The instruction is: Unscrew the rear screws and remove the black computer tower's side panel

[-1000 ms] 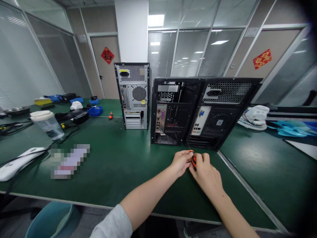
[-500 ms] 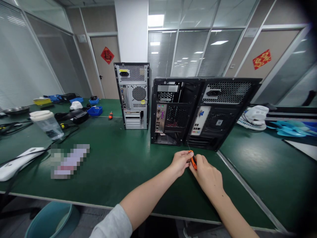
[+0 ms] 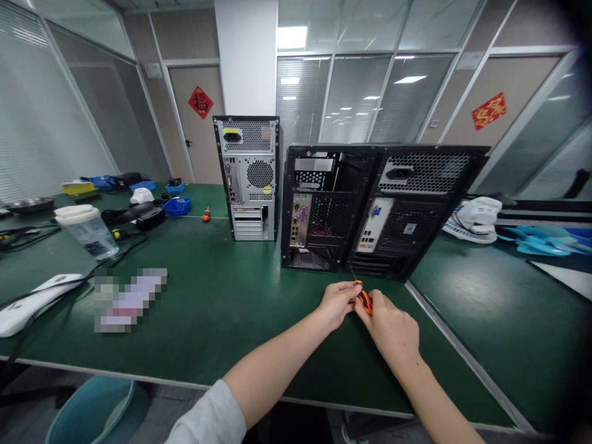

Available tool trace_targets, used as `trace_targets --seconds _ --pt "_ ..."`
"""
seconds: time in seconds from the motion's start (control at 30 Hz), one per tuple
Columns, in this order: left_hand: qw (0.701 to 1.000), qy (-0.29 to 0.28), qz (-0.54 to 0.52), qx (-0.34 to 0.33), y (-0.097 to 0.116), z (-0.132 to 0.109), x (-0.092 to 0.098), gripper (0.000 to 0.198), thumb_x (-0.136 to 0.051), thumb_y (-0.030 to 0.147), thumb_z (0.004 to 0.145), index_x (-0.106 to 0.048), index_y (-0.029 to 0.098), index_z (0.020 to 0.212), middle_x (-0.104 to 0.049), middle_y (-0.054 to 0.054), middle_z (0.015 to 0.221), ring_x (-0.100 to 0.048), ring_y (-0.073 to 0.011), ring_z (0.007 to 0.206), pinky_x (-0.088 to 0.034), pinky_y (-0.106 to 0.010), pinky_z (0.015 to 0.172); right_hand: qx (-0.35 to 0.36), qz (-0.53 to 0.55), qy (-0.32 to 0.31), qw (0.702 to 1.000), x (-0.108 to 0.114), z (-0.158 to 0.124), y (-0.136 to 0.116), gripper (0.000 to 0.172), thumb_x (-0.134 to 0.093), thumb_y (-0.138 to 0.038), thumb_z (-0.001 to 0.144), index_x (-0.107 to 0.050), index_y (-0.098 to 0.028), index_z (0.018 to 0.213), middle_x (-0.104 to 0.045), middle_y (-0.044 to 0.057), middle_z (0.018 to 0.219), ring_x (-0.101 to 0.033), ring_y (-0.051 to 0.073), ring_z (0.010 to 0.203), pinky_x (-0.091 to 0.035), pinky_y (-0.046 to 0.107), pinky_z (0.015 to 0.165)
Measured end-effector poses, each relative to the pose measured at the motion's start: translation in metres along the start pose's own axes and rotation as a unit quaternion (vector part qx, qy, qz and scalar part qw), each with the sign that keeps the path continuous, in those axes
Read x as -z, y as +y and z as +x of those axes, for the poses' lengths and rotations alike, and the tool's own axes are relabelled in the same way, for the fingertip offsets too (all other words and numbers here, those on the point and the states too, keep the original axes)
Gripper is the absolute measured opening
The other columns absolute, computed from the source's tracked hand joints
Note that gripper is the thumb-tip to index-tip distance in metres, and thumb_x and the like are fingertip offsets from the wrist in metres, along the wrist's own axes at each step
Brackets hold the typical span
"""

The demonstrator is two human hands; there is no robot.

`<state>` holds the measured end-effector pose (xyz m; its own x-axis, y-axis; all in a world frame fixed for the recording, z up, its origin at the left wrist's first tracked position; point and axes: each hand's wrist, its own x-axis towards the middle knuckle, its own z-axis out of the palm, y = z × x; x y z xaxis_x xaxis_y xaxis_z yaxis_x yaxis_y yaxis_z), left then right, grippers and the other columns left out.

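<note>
An orange and black screwdriver [image 3: 365, 302] is held in both hands, its thin shaft reaching up to the lower edge of the right black computer case [image 3: 402, 216]. My left hand [image 3: 339, 302] pinches the front of its handle. Around the rear of the handle, my right hand [image 3: 392, 324] is closed. Whether the tip touches a screw is too small to tell. Another black computer case [image 3: 317, 209] with an open top bay stands against the first one's left side. Further left a silver computer case [image 3: 252, 179] stands upright, rear side facing me.
On the green table [image 3: 208, 296] are a lidded plastic cup [image 3: 87, 234], blue trays [image 3: 177, 206], a small orange tool [image 3: 206, 214] and a blurred-out flat item [image 3: 134, 302]. White and blue things [image 3: 476, 219] lie at the right. A teal bin [image 3: 97, 410] stands below.
My right hand has shifted slightly to the right and turned a little, and the screwdriver's handle end has swung right with it. My left hand and the cases look unmoved.
</note>
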<state>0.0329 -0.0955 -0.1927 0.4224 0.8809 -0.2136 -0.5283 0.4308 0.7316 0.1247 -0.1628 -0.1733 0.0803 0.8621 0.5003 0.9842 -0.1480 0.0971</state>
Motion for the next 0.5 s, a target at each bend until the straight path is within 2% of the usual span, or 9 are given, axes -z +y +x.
trace_targets --seconds 0.3,0.5 --pt "1.000 0.005 0.000 0.012 0.0003 -0.0005 -0.0012 0.002 -0.071 0.010 0.077 -0.071 0.010 0.080 -0.065 -0.004 0.073 -0.061 -0.0100 0.067 -0.050 -0.029 0.078 -0.022 0.011 -0.025 0.999 0.0021 0.0011 0.0002 0.031 -0.045 -0.039 0.093 -0.062 -0.015 0.083 -0.068 0.008 0.067 -0.059 0.016 0.047 -0.023 0.026 0.044" --pt "1.000 -0.002 0.000 0.010 -0.0030 0.0024 0.0017 0.004 -0.071 0.011 0.077 -0.071 0.010 0.081 -0.067 -0.005 0.077 -0.062 -0.0107 0.070 -0.050 -0.032 0.085 -0.041 0.048 -0.067 0.996 0.0050 0.0017 -0.0017 0.027 -0.045 -0.036 0.094 -0.060 -0.015 0.101 -0.071 0.009 0.074 -0.064 0.019 0.054 -0.029 0.026 0.047"
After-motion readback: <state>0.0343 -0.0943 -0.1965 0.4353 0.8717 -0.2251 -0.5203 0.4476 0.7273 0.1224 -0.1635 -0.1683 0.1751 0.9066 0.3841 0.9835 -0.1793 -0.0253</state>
